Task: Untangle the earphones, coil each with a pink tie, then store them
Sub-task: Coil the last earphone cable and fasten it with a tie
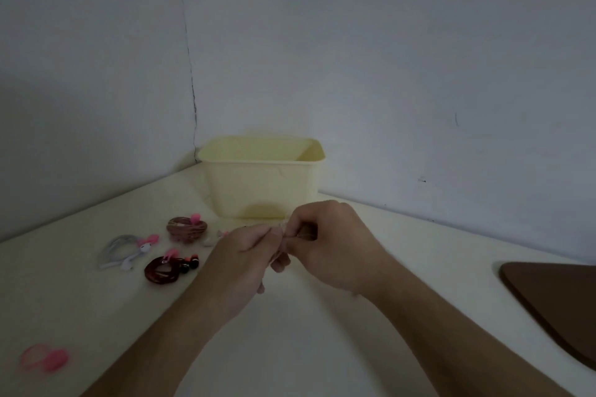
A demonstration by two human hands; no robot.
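Both hands meet just in front of the pale yellow plastic tub [261, 177] at the far corner of the cream table [403, 251]. The left hand [240, 255] and right hand [325, 238] each have fingers curled and pinched on a thin pale earphone cable [280, 237] — barely visible between them. To the left lie three finished coils, each with a pink tie: a white earphone coil [121, 250], a dark red earphone coil [163, 269] and a brownish coil [186, 228]. A spare pink tie [45, 358] lies near left. To coil well, I would keep the loops even and the pinch firm — slack lets them spring open — before tying.
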